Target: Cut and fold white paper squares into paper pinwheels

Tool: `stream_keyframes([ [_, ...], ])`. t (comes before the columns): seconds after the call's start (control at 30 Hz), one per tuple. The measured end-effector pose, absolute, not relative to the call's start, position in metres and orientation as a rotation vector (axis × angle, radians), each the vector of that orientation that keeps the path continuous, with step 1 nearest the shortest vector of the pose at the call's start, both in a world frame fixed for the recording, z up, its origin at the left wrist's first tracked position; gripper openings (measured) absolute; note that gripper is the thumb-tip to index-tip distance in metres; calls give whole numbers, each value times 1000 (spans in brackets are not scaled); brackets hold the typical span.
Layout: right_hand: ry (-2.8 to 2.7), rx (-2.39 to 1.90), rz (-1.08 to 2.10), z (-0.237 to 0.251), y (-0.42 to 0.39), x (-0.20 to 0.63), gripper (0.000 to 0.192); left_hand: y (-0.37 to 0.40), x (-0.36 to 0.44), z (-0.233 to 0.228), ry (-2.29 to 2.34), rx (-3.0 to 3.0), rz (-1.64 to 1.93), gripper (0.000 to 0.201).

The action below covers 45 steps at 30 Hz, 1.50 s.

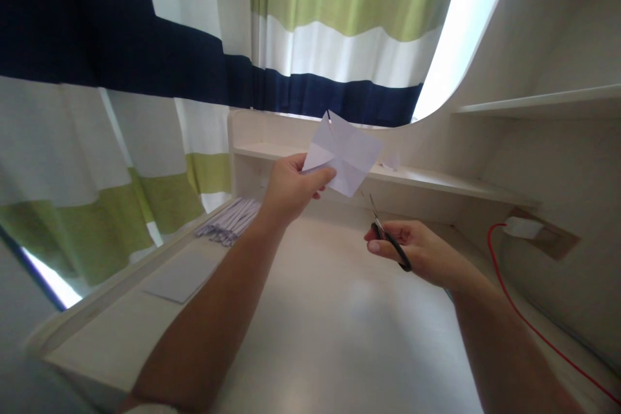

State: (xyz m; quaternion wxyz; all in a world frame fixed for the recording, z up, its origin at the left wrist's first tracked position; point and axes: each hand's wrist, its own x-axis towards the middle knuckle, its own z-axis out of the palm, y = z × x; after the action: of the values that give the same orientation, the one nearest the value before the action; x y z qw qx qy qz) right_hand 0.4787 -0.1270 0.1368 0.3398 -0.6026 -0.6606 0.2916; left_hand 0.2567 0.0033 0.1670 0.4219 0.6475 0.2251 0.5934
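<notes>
My left hand (295,187) pinches a small square of white paper (353,154) between thumb and fingers, holding it up above the desk. Fold creases cross the paper, and a slit shows at its top corner. My right hand (405,247) grips a pair of scissors (383,233) with black handles, to the right of the paper and lower. The blades point up towards the paper without touching it. Under the right fingers the handle loops are partly hidden.
On the white desk (339,310), a bundle of narrow folded paper pieces (228,221) and a stack of white paper (180,277) lie at the left. A ledge (427,180) runs along the back. A red cable (514,310) hangs from a white plug (524,228) at right. Striped curtains (339,6) hang behind.
</notes>
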Motion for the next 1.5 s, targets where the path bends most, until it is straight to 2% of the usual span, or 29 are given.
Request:
stream_keyframes([
  [0.4,-1714,-1491,841,133,-125,466,38,-1,270,160,466,1664,1419,26],
  [1.13,-1744,-1511,732,130,-124,468,35,0,274,157,412,1660,1366,26],
  [1.5,-1766,-1509,685,132,-125,469,46,-1,274,158,429,1664,1373,26],
])
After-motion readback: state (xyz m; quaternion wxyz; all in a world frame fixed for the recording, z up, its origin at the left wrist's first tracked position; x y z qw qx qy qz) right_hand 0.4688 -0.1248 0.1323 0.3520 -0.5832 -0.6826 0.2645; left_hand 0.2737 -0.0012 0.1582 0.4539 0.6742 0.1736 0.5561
